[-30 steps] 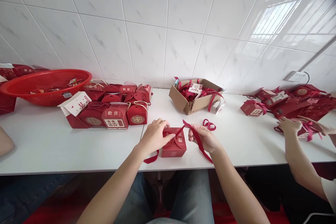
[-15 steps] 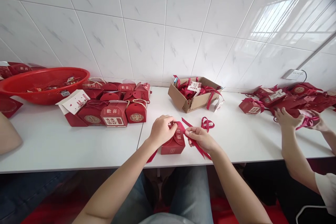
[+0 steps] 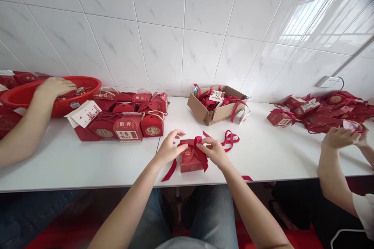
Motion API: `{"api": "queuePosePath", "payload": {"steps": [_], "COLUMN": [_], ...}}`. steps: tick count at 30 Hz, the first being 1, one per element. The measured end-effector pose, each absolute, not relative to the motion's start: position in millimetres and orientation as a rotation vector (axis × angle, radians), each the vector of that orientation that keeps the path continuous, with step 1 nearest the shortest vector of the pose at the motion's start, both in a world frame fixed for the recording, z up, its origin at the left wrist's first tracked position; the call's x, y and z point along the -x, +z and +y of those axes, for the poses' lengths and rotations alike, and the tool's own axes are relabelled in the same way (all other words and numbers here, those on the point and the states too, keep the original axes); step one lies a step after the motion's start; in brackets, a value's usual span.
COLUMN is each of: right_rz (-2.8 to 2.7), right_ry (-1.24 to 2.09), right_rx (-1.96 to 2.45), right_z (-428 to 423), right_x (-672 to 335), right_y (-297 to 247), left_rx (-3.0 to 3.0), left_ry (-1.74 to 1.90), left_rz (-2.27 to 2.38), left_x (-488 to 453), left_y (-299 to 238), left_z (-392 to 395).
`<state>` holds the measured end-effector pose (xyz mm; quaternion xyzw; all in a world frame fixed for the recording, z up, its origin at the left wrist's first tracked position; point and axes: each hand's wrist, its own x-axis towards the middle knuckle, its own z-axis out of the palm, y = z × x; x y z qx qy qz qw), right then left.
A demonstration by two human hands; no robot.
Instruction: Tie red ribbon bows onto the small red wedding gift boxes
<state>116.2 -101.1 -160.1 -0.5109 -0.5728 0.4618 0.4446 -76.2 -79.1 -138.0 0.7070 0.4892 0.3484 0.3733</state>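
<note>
A small red gift box (image 3: 189, 160) stands near the front edge of the white table (image 3: 87, 163). A dark red ribbon (image 3: 201, 151) crosses its top, and one tail hangs off the box to the left (image 3: 169, 170). My left hand (image 3: 169, 148) pinches the ribbon at the box's top left. My right hand (image 3: 213, 151) pinches the ribbon at the top right. Both hands rest against the box. Another loose ribbon (image 3: 230, 139) lies just behind my right hand.
Several finished red boxes (image 3: 128, 118) sit at the left, beside a red basket (image 3: 52, 95) that another person's hand (image 3: 54, 86) reaches into. A cardboard box of ribbons (image 3: 217, 105) stands behind. More red boxes (image 3: 318, 111) lie at the right, where another person's hands (image 3: 343, 137) work.
My hands drew together over the box and the ribbon now bunches on its top. At the left a person's arm reached into the red basket. The hands at the right rose.
</note>
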Motion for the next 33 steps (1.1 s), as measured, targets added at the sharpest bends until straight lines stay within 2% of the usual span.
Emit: {"api": "queuePosePath", "payload": {"steps": [4,7,11,15,21,25,27,31,33], "right_rz": [-1.471,-1.491,-1.542,-1.492,-1.639,-1.699,-1.628,-1.549,-1.579], "right_ry": [1.173,1.188,1.287,1.274,1.0,1.161,1.199,1.093,1.005], "right_rx": [1.233,1.203,1.165,1.274,1.357,1.203,1.204,1.273,1.281], "right_z": [-101,-98,-94,-92,-94,-97,-97,-95,-95], "right_x": [-116,-116,-118,-114,-106,-110,-111,-106,-102], "right_y": [-161,-160,-158,-154,-147,-146,-148,-154,-156], "left_rx": [-1.705,-1.649,-1.821,-2.143,-2.525,-2.491,-2.507,-2.2,-1.966], "left_ry": [0.72,0.745,0.675,0.536,0.322,0.258,0.382,0.999,1.012], "left_rz": [1.29,1.466,1.518,1.313,0.826,0.717,0.797,1.169,1.191], "left_x": [88,85,84,89,69,47,42,49,58], "left_y": [-155,-165,-163,-130,-72,-78,-92,-120,-130], "left_z": [-81,-81,-82,-79,-42,-12,-8,-22,-35]}}
